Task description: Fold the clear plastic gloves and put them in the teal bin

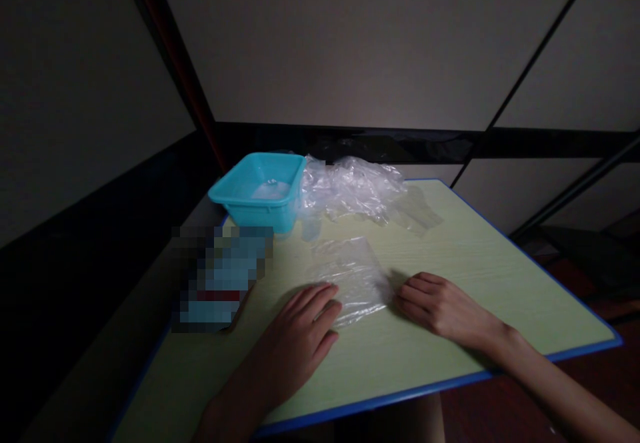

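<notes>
A clear plastic bag [353, 276] lies roughly flat on the pale green table, its surface creased and shiny. At its lower left edge rests my left hand [305, 326], palm down, with the fingers stretched out and a little apart. My right hand [433, 303] is at the bag's right corner, its fingers curled and pressed together against that corner. The thumb and fingertips of this hand are mostly hidden from above.
A turquoise plastic basin [260, 203] with something whitish inside stands at the back left. Beside it is a crumpled heap of clear plastic bags [360, 186]. A blurred-out phone-like device [225, 280] lies at left. Blue edging [380, 401] borders the table [500, 283]; cabinet panels rise behind.
</notes>
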Demonstrator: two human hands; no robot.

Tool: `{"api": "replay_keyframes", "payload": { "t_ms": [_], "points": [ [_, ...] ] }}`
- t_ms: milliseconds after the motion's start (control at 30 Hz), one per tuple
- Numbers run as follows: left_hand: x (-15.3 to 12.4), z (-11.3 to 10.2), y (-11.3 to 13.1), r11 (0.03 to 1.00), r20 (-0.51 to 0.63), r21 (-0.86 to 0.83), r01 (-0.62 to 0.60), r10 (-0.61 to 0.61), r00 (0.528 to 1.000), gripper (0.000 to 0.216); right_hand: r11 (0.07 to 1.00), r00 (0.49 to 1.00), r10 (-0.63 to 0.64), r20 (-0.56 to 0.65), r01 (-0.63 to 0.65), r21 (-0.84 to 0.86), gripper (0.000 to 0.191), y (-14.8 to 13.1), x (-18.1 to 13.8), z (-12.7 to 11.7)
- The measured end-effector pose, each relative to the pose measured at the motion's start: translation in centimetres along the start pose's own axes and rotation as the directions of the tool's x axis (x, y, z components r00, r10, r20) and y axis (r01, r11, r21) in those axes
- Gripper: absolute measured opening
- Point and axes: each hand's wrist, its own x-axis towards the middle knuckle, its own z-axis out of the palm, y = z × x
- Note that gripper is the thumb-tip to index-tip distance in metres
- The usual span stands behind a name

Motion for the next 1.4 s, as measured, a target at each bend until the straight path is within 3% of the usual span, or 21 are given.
{"api": "replay_keyframes", "payload": {
  "t_ms": [400, 700, 1067, 1233, 1400],
  "points": [
    [-0.1, 0.1, 0.0, 0.999, 0.049, -0.031, 0.031, -0.029, 0.998, 0.027, 0.986, 0.994, 0.023, -0.104, -0.005, 0.169, 0.025, -0.1, -0.6, 0.7],
    [-0.3, 0.1, 0.1, 0.998, 0.04, -0.051, 0.038, -0.036, 0.999, 0.029, 0.992, 0.981, -0.129, -0.146, 0.126, -0.031, 0.022, 1.6, 0.5, 1.1],
    [-0.1, -0.4, 0.4, 0.999, 0.024, -0.046, 0.011, -0.01, 1.0, 0.029, 0.983, 0.976, -0.161, -0.147, 0.173, 0.07, 0.026, 3.6, 1.6, 2.8],
    [-0.5, -0.4, 0.3, 0.996, -0.085, -0.069, -0.049, 0.043, 0.995, 0.032, 0.973, 0.974, -0.177, -0.14, 0.195, 0.127, 0.028, 3.3, 0.9, 2.3],
    [-0.6, 0.0, -0.1, 0.998, -0.231, -0.062, 0.03, -0.044, 0.972, 0.028, 0.965, 0.979, -0.164, -0.124, 0.185, 0.184, 0.03, 2.7, -0.3, 1.6]
  ]
}}
